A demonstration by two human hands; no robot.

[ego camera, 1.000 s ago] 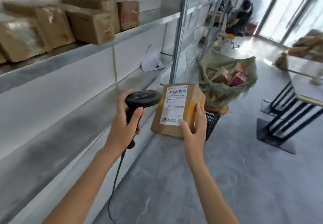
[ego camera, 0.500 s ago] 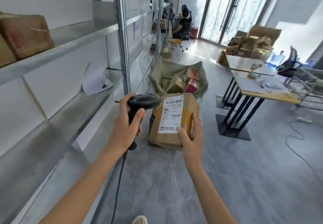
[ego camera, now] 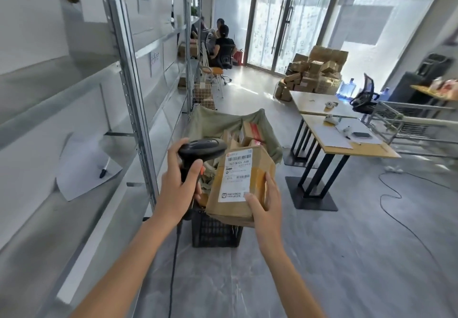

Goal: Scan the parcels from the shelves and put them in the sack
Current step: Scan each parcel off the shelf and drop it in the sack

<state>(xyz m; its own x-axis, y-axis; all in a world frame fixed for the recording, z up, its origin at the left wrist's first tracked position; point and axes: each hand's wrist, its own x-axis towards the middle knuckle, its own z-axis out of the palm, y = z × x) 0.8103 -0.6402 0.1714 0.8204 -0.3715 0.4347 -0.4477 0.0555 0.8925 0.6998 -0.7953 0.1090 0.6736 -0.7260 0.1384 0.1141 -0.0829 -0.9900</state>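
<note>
1. Gripping the lower right corner of the parcel (ego camera: pixel 241 183), the right hand (ego camera: pixel 266 206) had its thumb pressed on the bottom edge of the white label (ego camera: pixel 236 175) and its fingers wrapped along the box's right side.
2. The left hand (ego camera: pixel 179 188) was curled round the handle of the black scanner (ego camera: pixel 202 149), whose head sat just beside the parcel's upper left corner; its cable (ego camera: pixel 173 268) hung down toward the floor.
3. The parcel was held tilted, label toward the camera, in front of the green sack (ego camera: pixel 218 122), which stood open in a black crate (ego camera: pixel 215 231) and already held several boxes.
4. The parcel lay between the two hands, the scanner hand to its left and apart from it, the holding hand at its lower right.
5. Compared with half a second earlier, both grips were unchanged, but the view had swung further along the aisle: the sack and crate now sat much nearer and directly behind the parcel, and the boxes on the upper shelf had gone out of view.
6. The label read "507-N705 A68" in large print under a barcode, with "N705" lower down beside a second barcode; the small print and the logo at the bottom were too fine to read.
7. A sheet of paper (ego camera: pixel 81 166) with a pen on it lay on the metal shelf (ego camera: pixel 74 218) at left, and a paper notice hung on the shelving further on, its writing unreadable.
</note>
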